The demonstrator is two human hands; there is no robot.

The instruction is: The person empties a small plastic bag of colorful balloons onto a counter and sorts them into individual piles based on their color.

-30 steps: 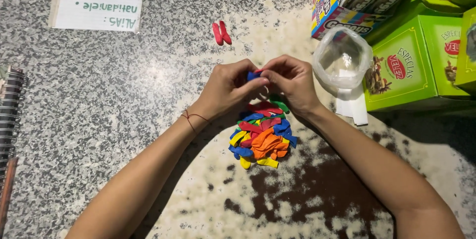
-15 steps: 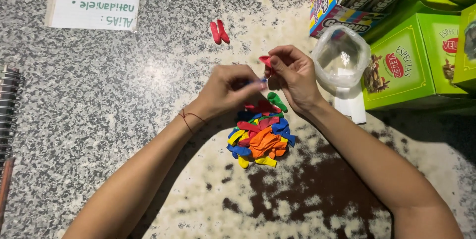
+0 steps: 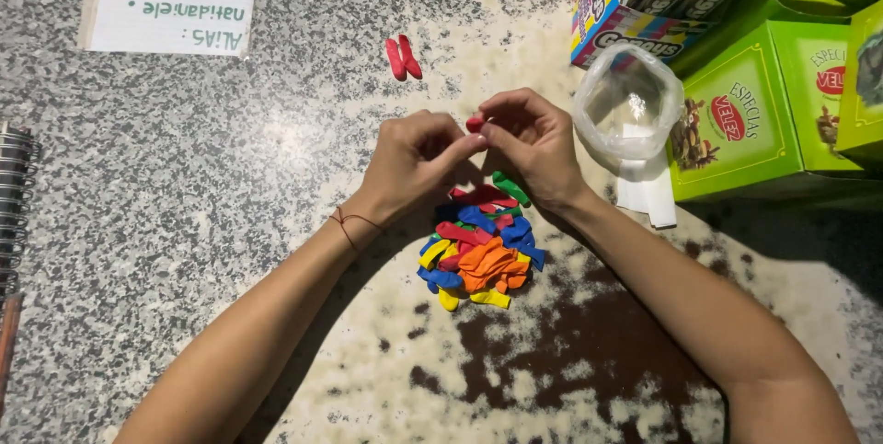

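A speckled granite counter point(image 3: 184, 223) fills the view, with green cartons point(image 3: 736, 122) stacked along its right edge, a colourful box point(image 3: 616, 11) behind them, a white paper sign point(image 3: 170, 11) at the upper left and a spiral notebook point(image 3: 14, 214) at the far left edge. A crumpled clear plastic bag point(image 3: 630, 99) sits just beside the cartons. Near the middle lies a pile of uninflated balloons point(image 3: 480, 246) — red, blue, orange, yellow, green — just below the hands and toward the person, with neither hand plainly nearer. Two red balloons point(image 3: 402, 57) lie side by side well apart from the pile, farther up the counter, their long axes running roughly away from the person. The left hand point(image 3: 418, 159) and right hand point(image 3: 533, 145) meet above the pile, fingertips together, pinched on a small red balloon point(image 3: 475, 123) between them; only its rounded end shows, so its long axis and which way it points cannot be told.
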